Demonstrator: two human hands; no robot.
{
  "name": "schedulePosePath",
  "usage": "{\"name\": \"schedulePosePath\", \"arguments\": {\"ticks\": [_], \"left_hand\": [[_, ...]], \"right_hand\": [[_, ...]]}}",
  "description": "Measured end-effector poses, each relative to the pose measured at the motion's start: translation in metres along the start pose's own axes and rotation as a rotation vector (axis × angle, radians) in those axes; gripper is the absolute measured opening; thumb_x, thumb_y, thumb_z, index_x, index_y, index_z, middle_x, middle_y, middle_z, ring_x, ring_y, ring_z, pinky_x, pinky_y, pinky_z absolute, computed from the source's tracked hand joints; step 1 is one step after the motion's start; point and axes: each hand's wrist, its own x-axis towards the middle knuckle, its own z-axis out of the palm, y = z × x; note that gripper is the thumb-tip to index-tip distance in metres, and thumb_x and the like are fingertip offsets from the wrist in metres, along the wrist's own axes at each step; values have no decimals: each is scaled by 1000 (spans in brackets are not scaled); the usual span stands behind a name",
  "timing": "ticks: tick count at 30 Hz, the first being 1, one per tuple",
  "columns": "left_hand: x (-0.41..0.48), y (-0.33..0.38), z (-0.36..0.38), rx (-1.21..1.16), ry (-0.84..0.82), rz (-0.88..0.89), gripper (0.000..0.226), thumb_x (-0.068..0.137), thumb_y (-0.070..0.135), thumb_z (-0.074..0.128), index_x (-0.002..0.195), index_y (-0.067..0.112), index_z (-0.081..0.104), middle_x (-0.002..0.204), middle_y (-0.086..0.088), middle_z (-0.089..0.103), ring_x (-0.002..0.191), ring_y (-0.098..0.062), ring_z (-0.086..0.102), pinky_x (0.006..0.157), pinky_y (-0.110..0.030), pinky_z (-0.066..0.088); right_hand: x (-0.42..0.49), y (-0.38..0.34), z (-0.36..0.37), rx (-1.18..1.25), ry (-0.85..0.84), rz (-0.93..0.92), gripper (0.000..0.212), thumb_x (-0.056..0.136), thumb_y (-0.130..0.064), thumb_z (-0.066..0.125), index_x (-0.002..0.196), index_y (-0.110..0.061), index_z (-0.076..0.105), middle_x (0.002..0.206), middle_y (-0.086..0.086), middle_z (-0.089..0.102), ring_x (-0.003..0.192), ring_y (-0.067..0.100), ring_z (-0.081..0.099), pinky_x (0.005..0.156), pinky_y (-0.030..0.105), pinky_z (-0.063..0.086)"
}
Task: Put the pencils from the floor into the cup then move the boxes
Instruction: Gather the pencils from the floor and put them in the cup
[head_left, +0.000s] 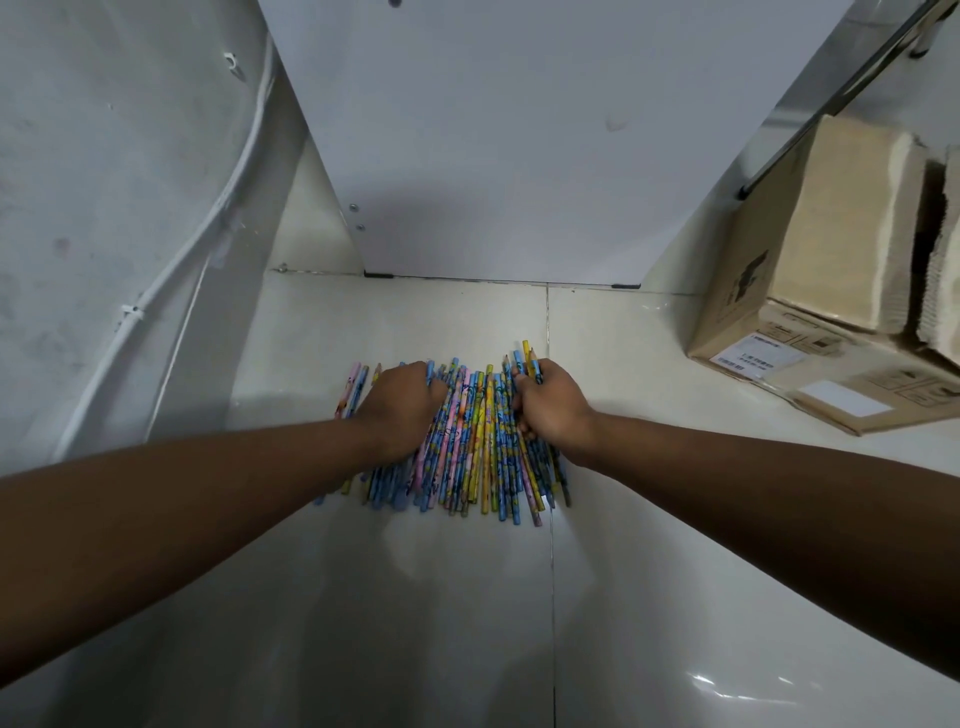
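Dozens of pencils (475, 441) lie side by side in a loose band on the pale tiled floor (415, 597). They are blue, yellow and pink, and most have their tips pointing away from me, towards a white panel (493, 130) that stands upright just beyond them. I see the left hand (400, 405) resting on the left part of the band, fingers bent down into the pencils; whether it truly grips any I cannot tell from this view. The right hand (550, 402) sits at the right edge of the band, fingers curled round a small bunch of pencils whose tips stick out past the knuckles. Between the two hands the middle of the band lies uncovered. Well off to the right, cardboard boxes (810, 291) rest on the floor, the larger one tilted, with white labels on their near faces. On the left a grey wall (104, 208) carries a white cable conduit (208, 228).
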Motion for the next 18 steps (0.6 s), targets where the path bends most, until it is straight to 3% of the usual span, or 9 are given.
{"name": "schedulePosePath", "arguments": {"ticks": [3,6,8,10,12,15,18], "left_hand": [[-4,-1,2,82,4,94,31,111,16,41,81,10,45,70,1,46,66,-24,52,58,-35,34],[-1,2,-1,-19,108,100,32,113,27,38,87,13,49,69,2,52,59,-12,48,52,-27,33],[3,8,-4,-128,132,107,30,113,27,38,96,10,56,71,3,55,61,-10,50,54,-24,36],[8,15,-7,-267,100,48,29,113,25,37,109,7,60,72,4,53,61,-13,49,56,-28,38],[14,21,-9,-478,45,-93,30,114,26,36,115,7,59,70,0,48,57,-17,44,56,-29,37],[18,32,-14,-850,-48,-235,24,114,26,38,112,10,56,65,3,36,48,-10,32,45,-24,30],[20,42,-19,-1049,-90,-251,27,114,29,40,110,9,58,60,6,32,48,-8,30,43,-21,30]], "right_hand": [[-2,-1,0,21,3,11,19,114,-25,42,112,-16,58,84,8,62,64,20,57,61,39,49],[-2,-6,0,76,-5,30,24,113,-26,43,115,-9,61,79,6,58,61,19,55,62,39,48],[-4,-14,-1,151,-21,55,25,113,-27,46,109,-10,63,69,3,55,49,14,53,51,31,46],[-7,-24,0,263,-68,76,25,113,-23,44,108,-12,65,57,-4,46,39,11,42,41,26,36],[-9,-32,0,370,-125,83,24,113,-18,41,105,-12,63,52,-5,38,39,12,33,42,25,29],[-11,-43,4,517,-177,104,18,113,-17,41,103,-10,54,59,1,35,45,16,31,46,29,31],[-15,-51,9,632,-218,140,14,112,-17,43,106,-9,53,65,5,37,52,19,33,53,35,32]]}}
